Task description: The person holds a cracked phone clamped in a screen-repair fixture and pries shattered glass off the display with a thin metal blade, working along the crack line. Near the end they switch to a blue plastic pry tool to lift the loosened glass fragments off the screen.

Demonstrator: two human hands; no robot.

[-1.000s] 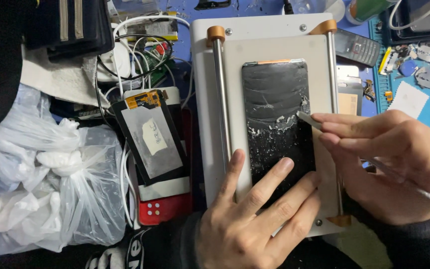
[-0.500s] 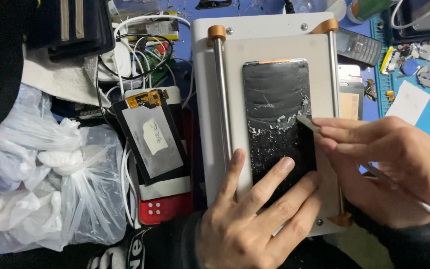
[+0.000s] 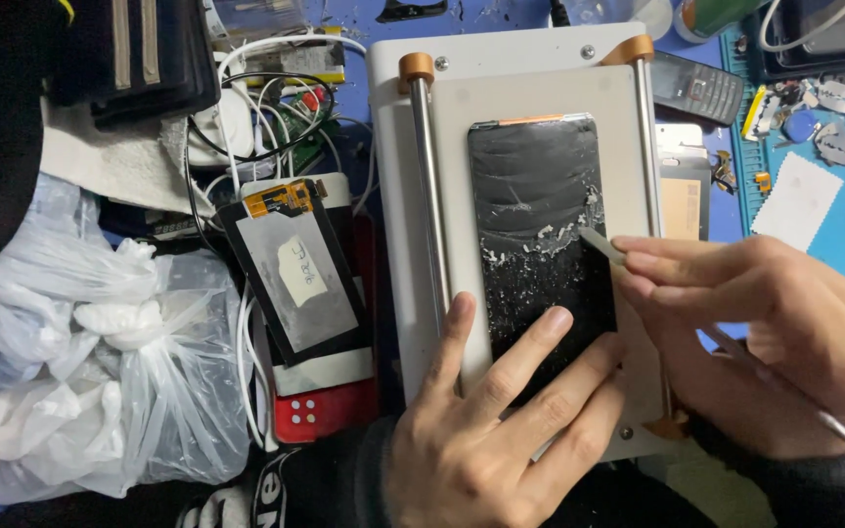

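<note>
Phone screen point(image 3: 538, 235) on heating plate point(image 3: 540, 93) | left hand point(image 3: 501, 420) flat, pinning it | right hand point(image 3: 784, 332) pinching scraper point(image 3: 601, 245) | step: residue scraping, judged | next: shallow, steady strokes.

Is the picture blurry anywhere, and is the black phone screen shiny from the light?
Head view: mostly sharp; the black screen panel shows soft grey sheen and white flecks, no strong glare. The left hand and right hand look crisp, with the scraper tip slightly soft. The plastic bag at left is bright, nearly washed out.

Cracked black phone screen point(image 3: 540, 259) on plate; labelled display panel point(image 3: 295, 274) left.
</note>
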